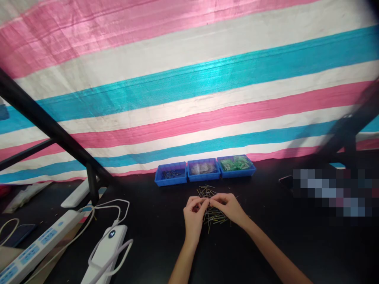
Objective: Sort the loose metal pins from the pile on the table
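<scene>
In the head view, my left hand (194, 216) and my right hand (232, 207) meet at the fingertips. Thumb and fingers of each are pinched together, and whatever sits between them is too small to make out. Under and around both hands lies a loose pile of thin, nail-like metal pieces (217, 218), brassy and grey, pointing every which way. Part of the pile is hidden by the fingers. Just beyond it stand three blue bins: the left bin (171, 182) contains dark thin pieces, the middle bin (204, 177) clear plastic, the right bin (238, 173) green items in clear wrapping.
A white power bank (104, 252) with looped cables lies on the black table (154, 244) to the left. Beyond it is a white power strip (38, 244). Black frame bars (53, 130) slope down at left. A striped sheet (189, 86) hangs behind. A phone (286, 180) lies at right.
</scene>
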